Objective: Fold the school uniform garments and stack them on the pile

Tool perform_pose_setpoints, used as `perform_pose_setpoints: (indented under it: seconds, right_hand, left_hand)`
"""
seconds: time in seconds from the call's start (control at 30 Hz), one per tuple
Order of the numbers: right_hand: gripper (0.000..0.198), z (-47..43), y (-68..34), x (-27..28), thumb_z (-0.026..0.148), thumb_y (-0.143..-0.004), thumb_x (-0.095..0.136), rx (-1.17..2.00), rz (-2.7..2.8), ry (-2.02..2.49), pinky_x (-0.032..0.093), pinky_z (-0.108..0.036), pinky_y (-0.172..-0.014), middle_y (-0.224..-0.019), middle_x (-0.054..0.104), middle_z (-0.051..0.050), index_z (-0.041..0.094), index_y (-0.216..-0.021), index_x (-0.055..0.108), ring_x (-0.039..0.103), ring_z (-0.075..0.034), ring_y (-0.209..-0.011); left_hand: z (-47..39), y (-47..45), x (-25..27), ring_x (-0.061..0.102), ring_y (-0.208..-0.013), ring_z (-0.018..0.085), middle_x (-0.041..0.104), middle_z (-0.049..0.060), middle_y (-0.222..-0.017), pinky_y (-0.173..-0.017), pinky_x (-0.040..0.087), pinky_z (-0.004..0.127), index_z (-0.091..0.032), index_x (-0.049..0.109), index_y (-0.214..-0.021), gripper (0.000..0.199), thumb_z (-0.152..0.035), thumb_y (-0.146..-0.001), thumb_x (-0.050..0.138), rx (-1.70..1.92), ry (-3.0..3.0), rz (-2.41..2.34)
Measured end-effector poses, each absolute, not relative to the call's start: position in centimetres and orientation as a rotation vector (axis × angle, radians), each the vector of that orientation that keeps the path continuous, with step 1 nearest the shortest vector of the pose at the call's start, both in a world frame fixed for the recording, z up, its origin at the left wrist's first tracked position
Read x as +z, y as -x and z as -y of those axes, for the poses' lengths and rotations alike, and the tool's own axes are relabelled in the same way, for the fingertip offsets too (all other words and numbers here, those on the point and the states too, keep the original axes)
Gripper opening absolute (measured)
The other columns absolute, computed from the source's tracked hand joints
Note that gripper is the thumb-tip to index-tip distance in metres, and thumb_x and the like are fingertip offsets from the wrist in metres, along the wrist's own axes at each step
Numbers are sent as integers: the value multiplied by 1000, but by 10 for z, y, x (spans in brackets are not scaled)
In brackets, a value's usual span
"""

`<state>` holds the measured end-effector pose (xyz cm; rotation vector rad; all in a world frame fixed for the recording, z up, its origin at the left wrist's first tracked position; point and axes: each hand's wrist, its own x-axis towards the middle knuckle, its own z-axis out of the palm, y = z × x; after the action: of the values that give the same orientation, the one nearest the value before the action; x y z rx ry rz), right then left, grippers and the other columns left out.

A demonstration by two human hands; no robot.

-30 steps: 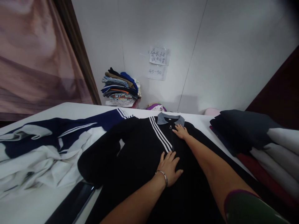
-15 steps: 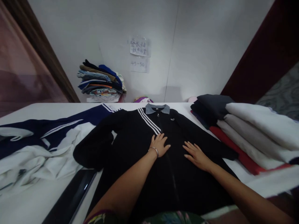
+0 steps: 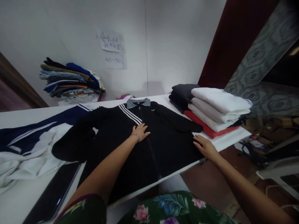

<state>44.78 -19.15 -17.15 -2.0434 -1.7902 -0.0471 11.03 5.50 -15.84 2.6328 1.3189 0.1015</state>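
Observation:
A black zip jacket (image 3: 170,143) with a grey collar and three white diagonal stripes lies front up on the white table. Its zipper is closed up to near the collar. My left hand (image 3: 140,132) rests flat on the chest just below the stripes, fingers spread, a bracelet on the wrist. At the jacket's right edge, below the sleeve, my right hand (image 3: 206,147) lies with its fingers stretched out, their tips by the side of the garment. Neither hand holds anything.
Folded clothes (image 3: 219,101) are stacked on the right. Another pile (image 3: 70,81) stands at the back left. Navy (image 3: 53,124) and white garments (image 3: 39,161) lie loosely on the left, near a dark glossy flat object (image 3: 53,193). Paper signs (image 3: 113,42) hang on the wall.
My right hand has moved right, from the jacket's front to its side edge. My left hand stays on the chest. The view has turned to the right.

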Motion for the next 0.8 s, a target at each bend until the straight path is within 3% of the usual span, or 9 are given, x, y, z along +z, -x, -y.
perform_pose_setpoints:
  seconds: [0.1, 0.23, 0.3, 0.43, 0.5, 0.67, 0.8]
  right_hand:
    - [52, 177, -466, -166, 45, -89, 41, -117, 1568, 2141, 46, -43, -98, -129, 57, -14, 15, -131, 52, 55, -27, -118]
    - [63, 154, -484, -171, 35, -83, 51, -208, 1584, 2283, 48, -45, -94, -142, 43, -16, 16, -142, 39, 53, -31, -120]
    - [58, 144, -489, -174, 27, -81, 51, -223, 1663, 2303, 49, -45, -91, -143, 42, -16, 19, -138, 44, 55, -31, -117]
    - [41, 124, -498, -168, 15, -81, 40, -237, 1705, 2237, 50, -39, -88, -117, 64, -14, 17, -112, 66, 64, -27, -101]
    - [41, 115, -499, -155, 17, -85, 34, -279, 1657, 2189, 50, -39, -89, -112, 67, -14, 16, -110, 66, 65, -26, -97]
    - [35, 102, -469, -107, 27, -90, 37, -490, 1635, 1693, 45, -44, -100, -124, 61, -12, 15, -107, 64, 58, -25, -112]
    - [29, 110, -408, -86, 20, -90, 40, -462, 1909, 1329, 39, -49, -107, -124, 62, -9, 20, -106, 65, 57, -22, -115]
  left_hand:
    - [-29, -109, -146, 23, -139, 29, 33, 12, -150, -110, 13, 55, -22, 49, -132, 49, -44, -88, 46, 97, -2702, -1297]
    - [31, -107, -146, 24, -140, 28, 35, 9, -149, -112, 10, 54, -25, 52, -130, 47, -43, -86, 51, 174, -2706, -1027]
    - [57, -106, -152, 25, -139, 28, 36, 10, -149, -112, 11, 54, -25, 51, -131, 50, -45, -85, 52, 169, -2659, -897]
    - [80, -102, -158, 25, -140, 27, 38, 10, -147, -113, 11, 54, -23, 51, -131, 51, -42, -85, 53, 193, -2571, -857]
    - [79, -102, -154, 31, -137, 25, 43, 10, -144, -112, 16, 52, -23, 55, -126, 46, -42, -85, 53, 240, -2493, -888]
    - [66, -120, -137, 51, -121, 22, 59, 7, -129, -107, 34, 39, -23, 67, -109, 35, -43, -83, 56, 602, -2097, -849]
    - [55, -149, -123, 58, -111, 26, 63, 10, -121, -97, 44, 44, -21, 62, -114, 46, -54, -82, 54, 708, -1464, -846]
